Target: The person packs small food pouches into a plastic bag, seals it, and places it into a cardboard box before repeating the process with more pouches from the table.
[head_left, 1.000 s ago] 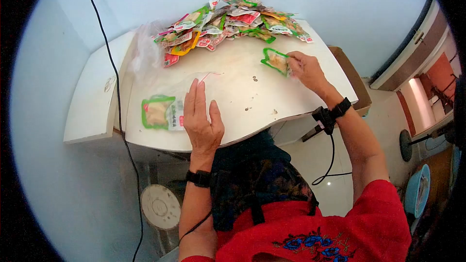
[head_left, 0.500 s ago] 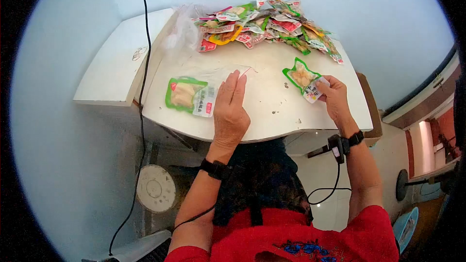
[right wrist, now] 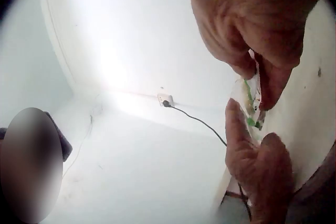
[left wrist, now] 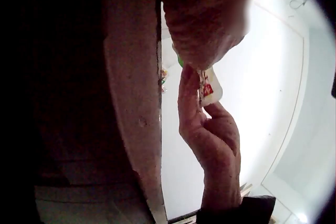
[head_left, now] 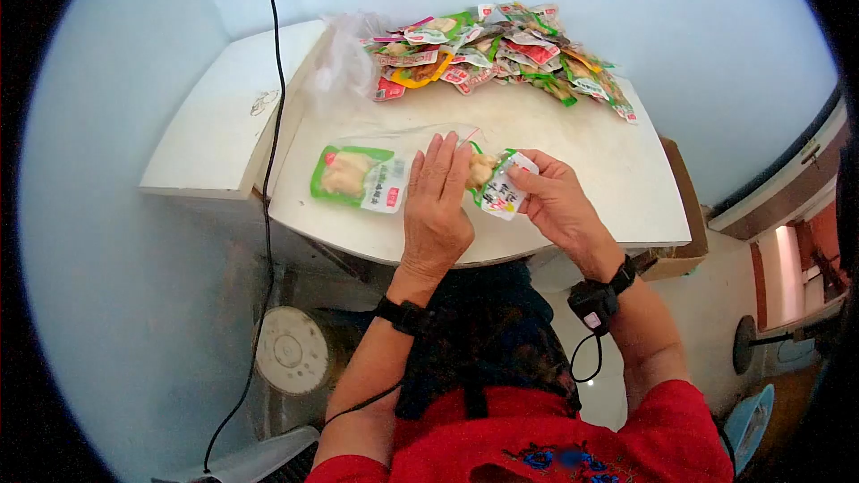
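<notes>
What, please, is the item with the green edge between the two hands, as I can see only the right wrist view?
Observer: The head view shows a green-edged food packet whose white end carries dark printing.
Operator: Thank you; is there a similar one nearby?
Observer: Yes, a second green-edged packet lies to the left of the left hand.
Operator: Could you tell me whether there are any more?
Observer: Yes, a heap of mixed packets lies along the back of the white table.
</notes>
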Available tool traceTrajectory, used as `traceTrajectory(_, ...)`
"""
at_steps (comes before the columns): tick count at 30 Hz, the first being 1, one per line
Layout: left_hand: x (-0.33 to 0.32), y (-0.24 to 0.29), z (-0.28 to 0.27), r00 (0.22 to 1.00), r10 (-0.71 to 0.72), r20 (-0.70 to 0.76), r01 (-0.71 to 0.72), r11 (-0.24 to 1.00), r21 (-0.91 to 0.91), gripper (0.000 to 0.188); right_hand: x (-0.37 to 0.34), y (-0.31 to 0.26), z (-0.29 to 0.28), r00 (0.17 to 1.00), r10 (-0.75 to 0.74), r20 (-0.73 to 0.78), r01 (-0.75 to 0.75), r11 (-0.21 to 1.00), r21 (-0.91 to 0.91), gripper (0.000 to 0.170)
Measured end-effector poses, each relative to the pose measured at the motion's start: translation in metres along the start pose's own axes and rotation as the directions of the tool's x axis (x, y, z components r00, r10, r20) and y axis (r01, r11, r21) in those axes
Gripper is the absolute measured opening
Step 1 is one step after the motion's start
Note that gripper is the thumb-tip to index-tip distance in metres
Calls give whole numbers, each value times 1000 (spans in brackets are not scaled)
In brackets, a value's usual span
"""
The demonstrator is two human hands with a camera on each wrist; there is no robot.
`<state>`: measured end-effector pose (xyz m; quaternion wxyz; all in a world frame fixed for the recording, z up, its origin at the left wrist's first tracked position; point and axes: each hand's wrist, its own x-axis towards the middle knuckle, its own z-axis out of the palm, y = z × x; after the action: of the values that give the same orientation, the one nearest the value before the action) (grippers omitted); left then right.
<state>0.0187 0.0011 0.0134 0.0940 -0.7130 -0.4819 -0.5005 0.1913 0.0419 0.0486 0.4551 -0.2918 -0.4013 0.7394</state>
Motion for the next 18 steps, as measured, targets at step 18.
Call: traceTrajectory(18, -4, -12, 10, 999, 8, -52, -9, 1000, -16, 49, 47, 53, 54, 998, 62, 22, -65, 980, 188, 24)
